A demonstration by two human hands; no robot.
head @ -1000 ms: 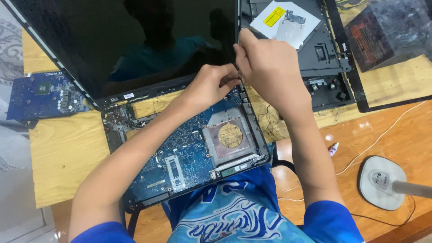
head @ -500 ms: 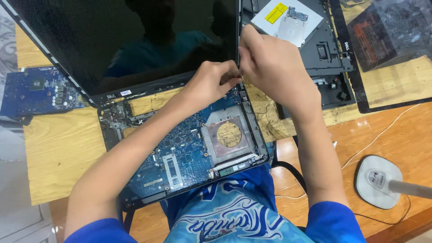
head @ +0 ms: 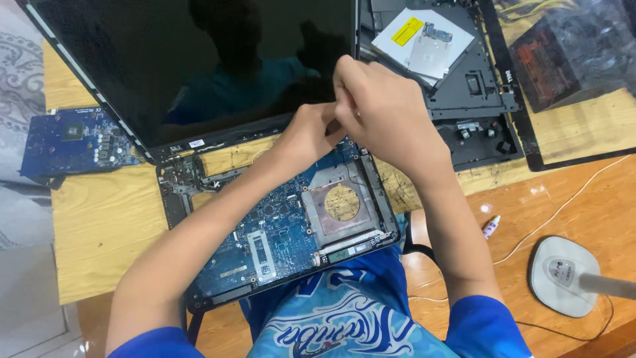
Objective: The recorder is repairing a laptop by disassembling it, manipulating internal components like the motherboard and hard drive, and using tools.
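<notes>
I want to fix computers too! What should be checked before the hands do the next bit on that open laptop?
1. Left hand and right hand together at the screen's lower right corner: ok.
2. What the fingers pinch: cannot tell, hidden.
3. Blue motherboard bare, nothing lying on it: ok.
4. Screen leaning back, joined at the hinge: cannot tell.
5. Separate blue circuit board hangs over the wooden board's edge: not ok.
6. Small tube away from the laptop: ok.

I see a large dark glossy rectangular laptop screen (head: 199, 66) tilted across the upper left, a small white rectangular label (head: 197, 143) on its lower bezel, and a yellow rectangular sticker (head: 407, 30) on the silver flat drive at upper right.
</notes>
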